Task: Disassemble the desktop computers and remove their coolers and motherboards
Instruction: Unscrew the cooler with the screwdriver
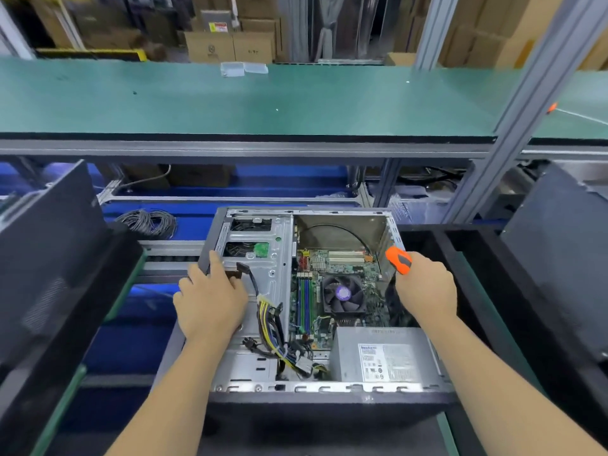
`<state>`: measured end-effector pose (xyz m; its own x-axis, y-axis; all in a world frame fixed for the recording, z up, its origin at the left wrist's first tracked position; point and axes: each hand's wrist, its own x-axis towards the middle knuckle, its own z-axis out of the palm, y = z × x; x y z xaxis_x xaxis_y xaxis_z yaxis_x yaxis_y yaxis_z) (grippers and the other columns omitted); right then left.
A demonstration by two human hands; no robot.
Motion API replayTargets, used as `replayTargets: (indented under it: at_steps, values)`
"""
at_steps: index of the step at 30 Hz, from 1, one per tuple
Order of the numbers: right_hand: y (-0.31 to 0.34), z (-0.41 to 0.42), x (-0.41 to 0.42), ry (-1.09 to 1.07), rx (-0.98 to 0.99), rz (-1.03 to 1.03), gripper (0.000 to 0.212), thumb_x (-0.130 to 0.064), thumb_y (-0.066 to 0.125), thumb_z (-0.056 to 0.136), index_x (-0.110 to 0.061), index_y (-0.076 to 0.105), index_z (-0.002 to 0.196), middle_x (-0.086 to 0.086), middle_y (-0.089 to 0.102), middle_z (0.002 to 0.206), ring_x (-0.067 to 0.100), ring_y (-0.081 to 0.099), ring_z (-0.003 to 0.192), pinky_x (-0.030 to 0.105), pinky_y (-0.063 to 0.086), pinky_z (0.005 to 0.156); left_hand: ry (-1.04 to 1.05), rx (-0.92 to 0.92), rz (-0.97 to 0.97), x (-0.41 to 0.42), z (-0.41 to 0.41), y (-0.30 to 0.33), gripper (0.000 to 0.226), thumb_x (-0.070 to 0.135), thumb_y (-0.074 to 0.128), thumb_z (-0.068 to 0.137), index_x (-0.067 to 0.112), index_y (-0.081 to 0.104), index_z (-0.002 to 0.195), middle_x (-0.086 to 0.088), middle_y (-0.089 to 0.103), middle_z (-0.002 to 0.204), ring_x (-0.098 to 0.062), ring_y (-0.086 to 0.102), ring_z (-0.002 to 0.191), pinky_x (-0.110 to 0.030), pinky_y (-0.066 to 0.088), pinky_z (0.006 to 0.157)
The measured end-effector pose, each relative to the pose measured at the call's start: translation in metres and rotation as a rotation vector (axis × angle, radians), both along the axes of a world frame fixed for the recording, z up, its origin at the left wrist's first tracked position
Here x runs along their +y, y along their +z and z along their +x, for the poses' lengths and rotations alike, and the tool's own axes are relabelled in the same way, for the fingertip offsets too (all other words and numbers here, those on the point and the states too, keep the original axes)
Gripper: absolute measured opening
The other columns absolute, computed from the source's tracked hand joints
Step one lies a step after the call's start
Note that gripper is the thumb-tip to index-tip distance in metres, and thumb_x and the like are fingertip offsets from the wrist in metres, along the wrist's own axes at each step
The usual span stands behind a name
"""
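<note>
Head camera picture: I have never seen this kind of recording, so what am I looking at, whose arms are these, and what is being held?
The single picture comes from a camera worn on a person's head, looking forward and down, so the two bare arms are the wearer's own. Before them lies an open desktop computer case on its side. Inside you see the green motherboard, the cooler fan on it, a grey power supply and a bundle of cables. The left hand rests on the case's drive cage, one finger on the edge. The right hand grips an orange-handled tool, probably a screwdriver; its tip is hidden. Behind runs a green workbench shelf.
</note>
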<state>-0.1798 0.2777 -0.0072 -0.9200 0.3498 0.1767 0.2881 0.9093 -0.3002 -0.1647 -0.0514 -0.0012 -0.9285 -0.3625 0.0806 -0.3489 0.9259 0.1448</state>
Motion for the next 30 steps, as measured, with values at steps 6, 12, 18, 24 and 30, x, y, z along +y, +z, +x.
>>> replayTargets:
  at_steps: [6, 12, 18, 24, 30]
  values:
    - [0.01, 0.005, 0.001, 0.011, -0.026, 0.073, 0.013, -0.029, 0.053, 0.094, -0.016, 0.056, 0.09, 0.005, 0.06, 0.077, 0.031, 0.05, 0.064, 0.032, 0.042, 0.059, 0.043, 0.01, 0.127, 0.006, -0.001, 0.005, 0.058, 0.032, 0.048, 0.095, 0.017, 0.038, 0.15, -0.024, 0.047, 0.137, -0.045, 0.049, 0.113, -0.05, 0.042, 0.091]
    - [0.128, -0.01, 0.003, 0.196, 0.704, 0.125, 0.056, -0.064, 0.049, 0.093, -0.012, 0.054, 0.07, 0.007, 0.054, 0.068, 0.029, 0.045, 0.067, 0.035, 0.027, 0.063, -0.094, 0.487, 0.51, 0.031, -0.037, 0.04, 0.044, 0.009, 0.048, 0.093, 0.013, 0.052, 0.137, -0.007, 0.051, 0.141, -0.026, 0.042, 0.131, -0.037, 0.03, 0.107]
    - [0.219, 0.01, 0.008, 0.317, 1.249, -0.213, 0.051, -0.053, 0.062, 0.093, -0.002, 0.056, 0.092, -0.024, 0.049, 0.072, 0.011, 0.051, 0.062, 0.023, 0.045, 0.068, -0.31, 0.061, 0.162, 0.051, -0.077, 0.029, 0.064, 0.044, 0.041, 0.1, 0.027, 0.019, 0.158, -0.011, 0.02, 0.163, -0.033, 0.016, 0.149, -0.05, 0.019, 0.121]
    - [0.205, 0.013, -0.003, 0.218, 1.278, -0.484, 0.046, -0.064, 0.056, 0.09, -0.021, 0.04, 0.093, 0.007, 0.05, 0.073, 0.036, 0.059, 0.061, 0.045, 0.05, 0.061, -0.464, -0.087, -0.014, 0.064, -0.097, 0.019, 0.066, 0.06, 0.029, 0.099, 0.032, 0.016, 0.157, -0.007, 0.018, 0.165, -0.032, 0.019, 0.15, -0.054, 0.018, 0.121]
    - [0.21, 0.021, -0.004, 0.39, 1.138, -0.721, 0.045, -0.054, 0.061, 0.093, -0.017, 0.041, 0.108, 0.03, 0.049, 0.088, 0.038, 0.054, 0.051, 0.043, 0.05, 0.051, -0.41, 0.016, 0.006, 0.043, -0.1, 0.027, 0.06, 0.05, 0.038, 0.098, 0.026, 0.031, 0.153, -0.006, 0.043, 0.152, -0.031, 0.042, 0.138, -0.053, 0.037, 0.111]
